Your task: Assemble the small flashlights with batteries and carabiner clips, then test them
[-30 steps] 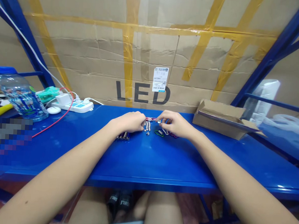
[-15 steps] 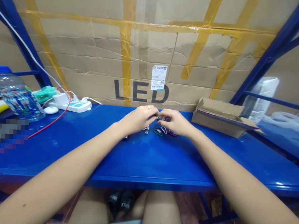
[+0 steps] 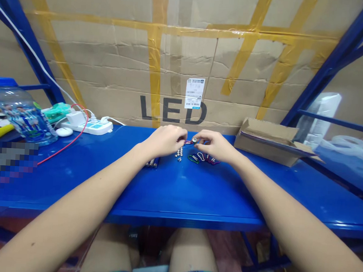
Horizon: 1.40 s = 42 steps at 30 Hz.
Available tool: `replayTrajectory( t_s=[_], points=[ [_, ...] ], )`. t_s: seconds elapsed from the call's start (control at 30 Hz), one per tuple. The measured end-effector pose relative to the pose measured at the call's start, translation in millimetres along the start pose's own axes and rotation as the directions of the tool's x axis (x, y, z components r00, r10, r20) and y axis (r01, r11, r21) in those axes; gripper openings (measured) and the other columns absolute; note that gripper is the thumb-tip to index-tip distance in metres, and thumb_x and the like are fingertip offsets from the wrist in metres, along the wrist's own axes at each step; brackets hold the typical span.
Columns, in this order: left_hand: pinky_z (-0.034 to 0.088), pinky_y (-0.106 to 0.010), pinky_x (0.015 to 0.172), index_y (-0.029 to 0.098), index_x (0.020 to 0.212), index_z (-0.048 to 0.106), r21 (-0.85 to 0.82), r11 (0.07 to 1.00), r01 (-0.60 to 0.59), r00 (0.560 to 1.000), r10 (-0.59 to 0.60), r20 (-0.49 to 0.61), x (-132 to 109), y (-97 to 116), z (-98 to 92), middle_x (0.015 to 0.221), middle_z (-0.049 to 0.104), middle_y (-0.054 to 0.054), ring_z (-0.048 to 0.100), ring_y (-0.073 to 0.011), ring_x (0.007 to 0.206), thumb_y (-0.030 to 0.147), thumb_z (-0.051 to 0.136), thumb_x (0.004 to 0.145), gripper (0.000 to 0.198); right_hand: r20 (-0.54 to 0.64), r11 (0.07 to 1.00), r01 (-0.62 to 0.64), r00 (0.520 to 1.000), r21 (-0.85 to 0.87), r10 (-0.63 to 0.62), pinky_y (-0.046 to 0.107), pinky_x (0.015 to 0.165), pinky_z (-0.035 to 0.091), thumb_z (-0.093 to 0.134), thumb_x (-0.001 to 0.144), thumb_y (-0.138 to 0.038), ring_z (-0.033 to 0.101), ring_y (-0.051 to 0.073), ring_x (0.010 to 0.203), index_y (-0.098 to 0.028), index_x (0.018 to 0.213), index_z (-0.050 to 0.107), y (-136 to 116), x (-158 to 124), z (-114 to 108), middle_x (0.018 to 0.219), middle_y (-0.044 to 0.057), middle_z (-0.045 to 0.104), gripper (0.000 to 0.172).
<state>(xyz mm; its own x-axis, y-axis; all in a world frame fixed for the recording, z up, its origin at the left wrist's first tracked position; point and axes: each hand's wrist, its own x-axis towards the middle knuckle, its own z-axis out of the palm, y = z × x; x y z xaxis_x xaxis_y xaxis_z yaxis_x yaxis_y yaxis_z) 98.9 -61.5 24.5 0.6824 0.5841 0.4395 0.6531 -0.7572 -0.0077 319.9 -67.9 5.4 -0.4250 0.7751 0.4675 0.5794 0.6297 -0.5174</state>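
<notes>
My left hand (image 3: 169, 140) is closed with its fingers curled, pinching a small purple-red carabiner (image 3: 187, 142) that sticks out to the right. My right hand (image 3: 213, 144) pinches a small round silver-rimmed piece (image 3: 194, 140) at the carabiner's right end; whether the two are joined I cannot tell. Under the hands lie several small silver pieces (image 3: 179, 154). Below my right hand rest a green carabiner (image 3: 194, 158), a silver one (image 3: 201, 156) and some reddish-purple ones (image 3: 212, 159). Dark blue strips with metal ends (image 3: 152, 163) lie partly hidden under my left wrist.
The blue table (image 3: 178, 193) carries an open cardboard box (image 3: 267, 145) at right. On the left stand a water bottle (image 3: 25, 118), a white power strip (image 3: 99, 127), a white mouse (image 3: 64, 132) and a red cable (image 3: 73, 139). A large carton (image 3: 118, 66) forms the back.
My hands have moved slightly apart, showing the purple-red carabiner and the round piece between them. More of the blue strips and silver pieces shows now. The view has shifted a little.
</notes>
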Motion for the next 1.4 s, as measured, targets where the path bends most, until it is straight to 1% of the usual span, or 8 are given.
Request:
replayTrajectory(
  t_s=[0.17, 0.33, 0.67, 0.77, 0.87, 1.0, 1.2, 1.4],
  points=[
    [0.041, -0.029, 0.060, 0.019, 0.082, 0.072, 0.099, 0.985, 0.143, 0.944, -0.165, 0.285, -4.2, -0.4, -5.5, 0.079, 0.069, -0.009, 0.061, -0.0192, 0.070, 0.024, 0.055, 0.082, 0.018, -0.002, 1.000, -0.012, 1.000, -0.015, 0.012, 0.032, 0.072, 0.048, 0.062, 0.078, -0.020, 0.061, 0.016, 0.074, -0.017, 0.091, 0.072, 2.3, -0.4, -0.3, 0.088, 0.005, 0.069, 0.016],
    [0.043, -0.029, 0.060, 0.018, 0.080, 0.070, 0.113, 0.975, 0.190, 0.911, -0.218, 0.349, -3.5, 7.0, -2.3, 0.076, 0.068, -0.009, 0.060, -0.0208, 0.069, 0.034, 0.061, 0.082, 0.018, 0.019, 1.000, 0.004, 1.000, -0.028, -0.004, 0.031, 0.071, 0.048, 0.063, 0.079, -0.020, 0.061, 0.016, 0.074, -0.018, 0.093, 0.072, 6.6, 0.3, 1.5, 0.087, 0.004, 0.067, 0.017],
    [0.037, -0.025, 0.051, 0.018, 0.073, 0.067, 0.060, 0.978, 0.201, 0.881, -0.207, 0.425, -4.5, 5.4, -5.8, 0.069, 0.067, -0.005, 0.057, -0.0158, 0.058, 0.025, 0.066, 0.070, 0.007, 0.041, 1.000, 0.005, 0.999, -0.013, -0.005, 0.031, 0.071, 0.048, 0.063, 0.077, -0.019, 0.061, 0.015, 0.072, -0.018, 0.091, 0.072, 4.0, -0.5, 1.7, 0.086, 0.003, 0.067, 0.016],
    [0.039, -0.027, 0.053, 0.018, 0.075, 0.068, 0.051, 0.985, 0.167, 0.922, -0.175, 0.345, -3.4, 7.0, -9.4, 0.072, 0.069, -0.006, 0.059, -0.0175, 0.061, 0.025, 0.068, 0.070, 0.009, 0.020, 1.000, 0.005, 1.000, -0.008, -0.005, 0.032, 0.071, 0.048, 0.063, 0.078, -0.020, 0.062, 0.016, 0.073, -0.018, 0.091, 0.072, 3.1, -0.8, -2.1, 0.087, 0.004, 0.068, 0.016],
    [0.045, -0.029, 0.062, 0.017, 0.086, 0.072, -0.033, 0.994, 0.103, 0.988, -0.099, 0.118, 0.2, 9.8, -9.4, 0.081, 0.072, -0.008, 0.064, -0.0187, 0.071, 0.022, 0.061, 0.081, 0.014, 0.002, 1.000, -0.006, 1.000, 0.007, 0.006, 0.032, 0.070, 0.048, 0.064, 0.077, -0.021, 0.061, 0.016, 0.073, -0.017, 0.090, 0.072, 1.5, -0.6, -4.7, 0.086, 0.005, 0.069, 0.016],
    [0.050, -0.031, 0.078, 0.017, 0.099, 0.073, -0.112, 0.992, -0.062, 0.986, 0.043, -0.164, 4.3, 13.2, -1.7, 0.094, 0.075, -0.009, 0.068, -0.0196, 0.086, 0.022, 0.052, 0.094, 0.022, 0.033, 0.998, -0.026, 0.999, 0.062, 0.024, 0.031, 0.067, 0.047, 0.066, 0.076, -0.025, 0.058, 0.015, 0.069, -0.017, 0.089, 0.072, -3.2, -0.5, -3.9, 0.079, 0.002, 0.068, 0.017],
    [0.051, -0.032, 0.077, 0.018, 0.105, 0.073, -0.111, 0.974, -0.196, 0.955, 0.163, -0.250, 3.9, 14.4, 9.4, 0.094, 0.074, -0.009, 0.068, -0.0189, 0.087, 0.019, 0.047, 0.098, 0.027, 0.100, 0.966, -0.112, 0.991, 0.235, 0.091, 0.029, 0.058, 0.044, 0.068, 0.075, -0.032, 0.054, 0.013, 0.057, -0.017, 0.078, 0.068, -12.1, -1.4, -4.3, 0.063, -0.002, 0.061, 0.015],
    [0.052, -0.032, 0.080, 0.017, 0.092, 0.073, -0.209, 0.962, -0.173, 0.942, 0.100, -0.319, 5.6, 14.5, 8.1, 0.092, 0.074, -0.007, 0.068, -0.0179, 0.086, 0.017, 0.056, 0.091, 0.017, 0.110, 0.899, -0.176, 0.984, 0.401, 0.143, 0.029, 0.056, 0.043, 0.074, 0.072, -0.037, 0.052, 0.012, 0.052, -0.016, 0.082, 0.068, -15.4, -2.0, -4.1, 0.055, -0.004, 0.057, 0.024]
  ],
)
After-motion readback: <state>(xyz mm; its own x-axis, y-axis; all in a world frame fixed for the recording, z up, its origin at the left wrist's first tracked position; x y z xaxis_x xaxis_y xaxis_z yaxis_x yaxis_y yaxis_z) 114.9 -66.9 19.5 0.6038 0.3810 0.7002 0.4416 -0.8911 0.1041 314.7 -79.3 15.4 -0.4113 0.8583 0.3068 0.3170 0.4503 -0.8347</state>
